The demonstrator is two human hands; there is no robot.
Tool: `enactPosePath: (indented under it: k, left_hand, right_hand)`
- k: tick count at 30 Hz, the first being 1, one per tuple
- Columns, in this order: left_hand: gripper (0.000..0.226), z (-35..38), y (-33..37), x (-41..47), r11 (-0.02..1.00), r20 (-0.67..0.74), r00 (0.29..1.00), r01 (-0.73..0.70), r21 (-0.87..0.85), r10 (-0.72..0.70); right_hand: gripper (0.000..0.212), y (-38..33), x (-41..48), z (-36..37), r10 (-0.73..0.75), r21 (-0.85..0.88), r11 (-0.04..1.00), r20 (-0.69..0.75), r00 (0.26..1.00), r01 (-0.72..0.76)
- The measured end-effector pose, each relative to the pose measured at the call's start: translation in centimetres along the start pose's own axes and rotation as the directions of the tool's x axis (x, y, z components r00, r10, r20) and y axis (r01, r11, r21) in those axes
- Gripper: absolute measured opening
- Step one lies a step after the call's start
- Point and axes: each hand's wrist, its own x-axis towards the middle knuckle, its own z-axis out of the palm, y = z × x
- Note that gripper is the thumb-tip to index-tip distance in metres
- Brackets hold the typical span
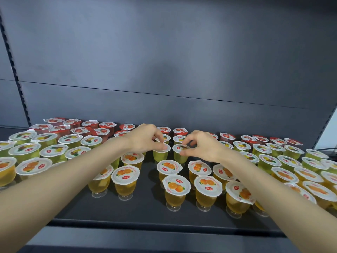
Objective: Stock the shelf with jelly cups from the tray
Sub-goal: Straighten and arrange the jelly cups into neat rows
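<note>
Both bare forearms reach forward over the dark grey metal shelf (145,207), and the two hands meet near its middle.

The left hand (145,139) has its fingers curled downward. The thumb and fingertips are clamped on the rim of the left yellow-green jelly cup (160,155), a small clear plastic cup with a round white foil lid. The right hand (202,147) does the same just beside it. Its thumb and forefinger pinch the lid edge of the right yellow-green jelly cup (179,148), which is of the same kind and has a fruit picture on the lid. The two held cups are upright and very close to each other, almost touching. Their feet are hidden behind the cups in front, so I cannot tell whether they stand on the shelf or are lifted a little.

Around them the shelf carries many more cups in bands. The red jelly cups (60,128) stand at the back, close to the grey back panel (164,61). The other yellow-green jelly cups (52,152) fill the middle on both sides. The orange jelly cups (176,187), with oranges printed on their lids, stand at the front on clear round feet. A narrow bare strip of shelf lies between the orange cups below the hands.
</note>
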Motion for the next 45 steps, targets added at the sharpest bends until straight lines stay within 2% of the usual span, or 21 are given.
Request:
enactPosePath:
  k: [3,7,12,16,24,30,38,45]
  left_hand:
    - [0.030,-0.4,1.0,-1.4,0.996,-0.001,0.998,-0.057,-0.067,0.057]
    - [0.030,-0.5,1.8,-3.4,0.974,0.149,0.983,-0.078,-0.214,0.111]
    - [0.041,-0.8,2.3,-4.3,0.969,0.280,0.951,-0.063,-0.238,0.131]
    - [0.038,-0.9,2.6,-4.1,0.975,0.350,0.928,-0.054,-0.215,0.129]
    - [0.038,-0.8,2.3,-3.6,0.980,0.412,0.903,-0.041,-0.194,0.120]
    - [0.036,-0.4,2.2,-3.8,0.973,0.301,0.945,-0.061,-0.224,0.128]
    - [0.038,-0.5,0.6,-4.4,0.993,0.119,0.992,-0.028,-0.117,0.042]
    - [0.039,0.0,0.0,-4.5,0.997,0.089,0.995,-0.027,-0.067,0.033]
  right_hand:
    - [0.031,-0.2,-1.5,-0.6,0.008,0.038,0.999,-0.057,0.998,-0.006]
    - [0.033,0.4,-3.8,-1.1,0.018,0.124,0.992,0.021,1.000,-0.021]
    - [0.039,0.5,-5.6,-1.6,0.048,0.152,0.986,0.131,0.990,-0.068]
    - [0.040,0.3,-5.6,-1.7,0.051,0.124,0.989,0.183,0.982,-0.075]
    - [0.038,0.0,-4.9,-1.2,0.038,0.122,0.990,0.233,0.972,-0.068]
    - [0.033,-0.2,-4.6,-1.0,0.041,0.130,0.990,0.139,0.989,-0.059]
    - [0.031,-1.2,-3.7,0.3,0.036,0.175,0.983,0.058,0.998,-0.046]
    - [0.037,-2.1,-3.4,0.4,-0.016,0.102,0.995,0.057,0.998,0.010]
